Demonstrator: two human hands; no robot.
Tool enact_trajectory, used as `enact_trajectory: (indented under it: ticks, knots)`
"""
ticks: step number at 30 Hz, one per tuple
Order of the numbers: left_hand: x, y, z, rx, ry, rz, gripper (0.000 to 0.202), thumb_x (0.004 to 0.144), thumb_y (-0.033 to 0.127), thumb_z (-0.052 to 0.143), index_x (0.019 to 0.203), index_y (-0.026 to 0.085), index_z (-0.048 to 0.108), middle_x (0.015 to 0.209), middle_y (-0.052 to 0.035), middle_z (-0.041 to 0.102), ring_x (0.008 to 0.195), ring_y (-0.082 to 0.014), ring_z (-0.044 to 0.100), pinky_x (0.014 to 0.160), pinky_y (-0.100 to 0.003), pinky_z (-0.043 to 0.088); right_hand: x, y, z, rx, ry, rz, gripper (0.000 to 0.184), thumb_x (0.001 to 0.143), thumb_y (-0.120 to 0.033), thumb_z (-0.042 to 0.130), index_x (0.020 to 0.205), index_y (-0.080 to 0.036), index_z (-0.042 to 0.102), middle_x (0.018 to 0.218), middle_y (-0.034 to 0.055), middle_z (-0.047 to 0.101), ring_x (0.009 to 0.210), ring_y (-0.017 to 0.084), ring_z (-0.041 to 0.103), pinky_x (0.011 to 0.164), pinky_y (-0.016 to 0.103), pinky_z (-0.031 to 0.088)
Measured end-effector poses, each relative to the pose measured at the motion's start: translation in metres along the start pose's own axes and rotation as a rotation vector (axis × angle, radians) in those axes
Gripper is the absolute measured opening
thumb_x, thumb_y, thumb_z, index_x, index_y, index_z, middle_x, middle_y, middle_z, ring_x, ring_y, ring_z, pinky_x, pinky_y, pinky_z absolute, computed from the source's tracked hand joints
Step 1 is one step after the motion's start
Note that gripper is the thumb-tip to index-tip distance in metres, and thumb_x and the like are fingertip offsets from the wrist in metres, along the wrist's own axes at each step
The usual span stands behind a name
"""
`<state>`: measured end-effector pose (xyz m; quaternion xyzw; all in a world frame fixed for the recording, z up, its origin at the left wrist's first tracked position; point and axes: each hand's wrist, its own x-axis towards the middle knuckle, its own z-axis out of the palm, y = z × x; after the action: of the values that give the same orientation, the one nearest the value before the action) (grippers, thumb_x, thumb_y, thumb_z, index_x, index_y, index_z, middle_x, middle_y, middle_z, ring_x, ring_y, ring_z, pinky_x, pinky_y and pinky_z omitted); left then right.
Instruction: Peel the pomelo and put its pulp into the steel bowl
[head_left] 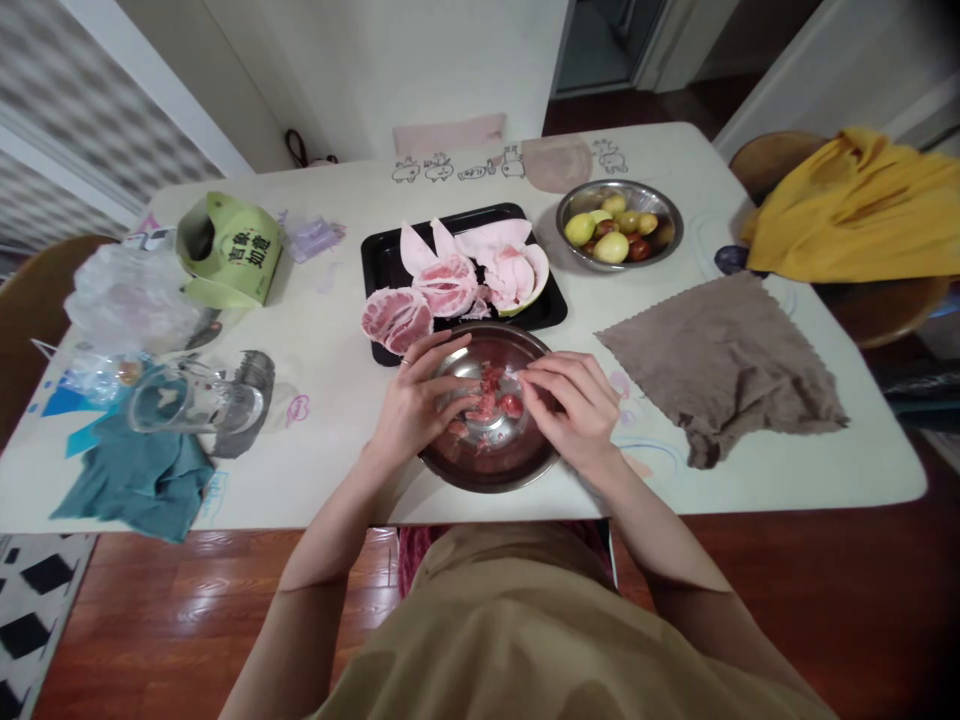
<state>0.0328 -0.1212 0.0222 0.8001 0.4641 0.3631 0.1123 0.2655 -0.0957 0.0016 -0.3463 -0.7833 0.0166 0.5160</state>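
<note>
A steel bowl (pixel 495 484) stands at the front of the table, with torn pieces of red pomelo flesh (pixel 511 405) lying in it. Over its left side reaches my left hand (pixel 420 400), its fingertips closed about a small bit of red flesh. At the opposite rim my right hand (pixel 576 405) pinches a small whitish scrap, which looks like membrane. Just behind the bowl, a black tray (pixel 551 300) carries peeled pomelo sections (pixel 397 318), pale strips of peel (pixel 491 236) and an opened piece in green rind (pixel 534 285).
A second steel bowl (pixel 671 225) holds green and reddish fruit. To the right lies a brown cloth (pixel 720 350); a yellow cloth (pixel 862 215) hangs over a chair. On the left are a green carton (pixel 232 250), plastic bag (pixel 124 300), glass jug (pixel 187 400) and teal cloth (pixel 142 475).
</note>
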Motion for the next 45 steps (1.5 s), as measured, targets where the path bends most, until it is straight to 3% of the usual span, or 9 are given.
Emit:
enact_trajectory:
  ticks: [7,13,19,24,28,34,38,42,45]
  knots:
    - [-0.001,-0.003,0.003,0.050,0.017,0.001,0.011,0.094,0.030,0.072,0.095,0.022,0.080,0.141,-0.0089,0.067,0.138,-0.0302,0.054,0.112,-0.056,0.053,0.001,0.000,0.003,-0.001,0.019,0.072,0.015,0.092,-0.012,0.070,0.097,-0.026,0.072,0.094,0.0043,0.076,0.089,0.022,0.071,0.079,0.040,0.060]
    - [-0.002,-0.008,0.006,0.081,0.042,0.009,0.014,0.086,0.035,0.081,0.081,0.022,0.078,0.137,-0.0076,0.069,0.136,-0.0312,0.055,0.110,-0.055,0.054,0.000,0.001,0.004,0.030,0.014,0.101,0.015,0.092,-0.012,0.070,0.098,-0.025,0.072,0.094,0.0044,0.074,0.089,0.022,0.070,0.079,0.039,0.059]
    - [-0.003,-0.010,0.009,0.100,0.051,-0.004,0.010,0.095,0.026,0.070,0.102,0.024,0.078,0.139,-0.0076,0.068,0.137,-0.0292,0.055,0.111,-0.056,0.053,0.001,-0.001,0.004,0.056,-0.010,0.126,0.012,0.093,-0.013,0.068,0.096,-0.024,0.072,0.093,0.0048,0.074,0.088,0.022,0.069,0.079,0.039,0.058]
    - [-0.003,-0.013,0.010,0.164,0.114,-0.023,0.012,0.096,0.022,0.068,0.102,0.024,0.078,0.140,-0.0076,0.067,0.139,-0.0303,0.053,0.113,-0.058,0.050,0.003,0.003,0.002,0.033,-0.039,0.130,0.010,0.094,-0.015,0.067,0.095,-0.025,0.072,0.093,0.0043,0.074,0.090,0.022,0.069,0.081,0.039,0.057]
    - [-0.002,-0.013,0.010,0.132,0.100,0.002,0.011,0.096,0.022,0.068,0.102,0.023,0.077,0.139,-0.0080,0.067,0.138,-0.0297,0.053,0.110,-0.057,0.053,0.020,0.020,0.002,-0.014,-0.082,0.095,0.009,0.096,-0.019,0.065,0.092,-0.024,0.072,0.090,0.0039,0.074,0.089,0.022,0.066,0.080,0.037,0.055]
    - [-0.002,-0.014,0.013,0.080,0.102,0.032,0.012,0.097,0.021,0.065,0.101,0.021,0.076,0.135,-0.0100,0.069,0.138,-0.0296,0.055,0.110,-0.056,0.053,0.072,0.067,0.031,-0.047,-0.200,0.059,0.014,0.097,-0.021,0.062,0.086,-0.022,0.071,0.088,0.0043,0.075,0.092,0.024,0.064,0.079,0.036,0.051]
    - [-0.001,-0.017,0.014,0.102,0.128,0.012,0.012,0.098,0.022,0.065,0.100,0.022,0.076,0.133,-0.0089,0.070,0.136,-0.0295,0.056,0.109,-0.056,0.054,0.092,0.088,0.054,-0.038,-0.348,0.118,0.021,0.090,-0.007,0.060,0.095,-0.019,0.076,0.096,0.0074,0.077,0.098,0.025,0.065,0.083,0.036,0.050]
    - [-0.001,-0.018,0.015,0.125,0.173,-0.024,0.011,0.097,0.020,0.065,0.099,0.022,0.076,0.132,-0.0078,0.071,0.133,-0.0287,0.058,0.107,-0.055,0.055,0.085,0.074,0.052,0.024,-0.515,-0.005,0.014,0.093,-0.014,0.065,0.098,-0.020,0.077,0.095,0.0067,0.076,0.095,0.024,0.064,0.083,0.036,0.048]
    - [-0.002,-0.017,0.016,0.119,0.188,-0.029,0.011,0.097,0.019,0.065,0.100,0.022,0.075,0.132,-0.0075,0.071,0.133,-0.0282,0.058,0.107,-0.054,0.055,0.072,0.051,0.045,0.017,-0.773,-0.160,0.012,0.096,-0.018,0.066,0.091,-0.021,0.076,0.089,0.0044,0.073,0.091,0.022,0.061,0.075,0.033,0.043]
